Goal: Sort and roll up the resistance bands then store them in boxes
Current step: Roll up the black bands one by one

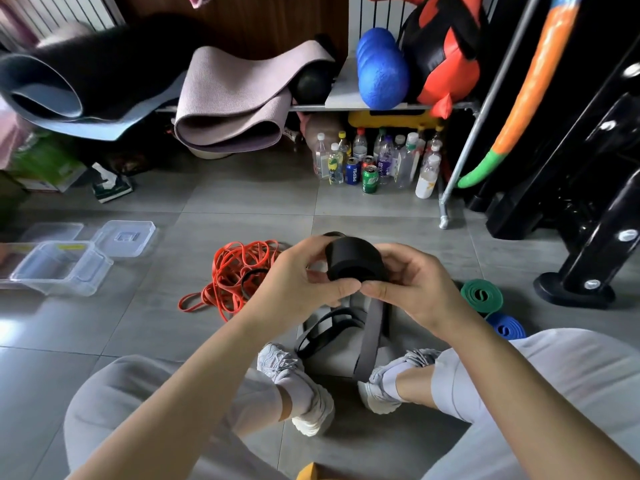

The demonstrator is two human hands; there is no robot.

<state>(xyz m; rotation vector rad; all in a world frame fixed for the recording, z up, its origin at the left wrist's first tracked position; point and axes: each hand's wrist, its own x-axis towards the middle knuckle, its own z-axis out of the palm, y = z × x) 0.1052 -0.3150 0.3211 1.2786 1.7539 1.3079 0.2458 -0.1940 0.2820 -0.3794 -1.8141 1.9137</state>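
A wide black resistance band is partly rolled into a thick coil, held in mid-air between my left hand and my right hand; its loose tail hangs down towards the floor between my feet. A thinner black band lies on the floor under it. To the left is a tangle of thin red bands. A rolled green band and a rolled blue band lie on the floor to the right. Clear plastic boxes stand open at the far left, with a lid beside them.
I sit cross-legged on grey floor tiles. Ahead stands a rack with yoga mats and a blue foam roller; bottles and cans are under it. A black machine base is at the right.
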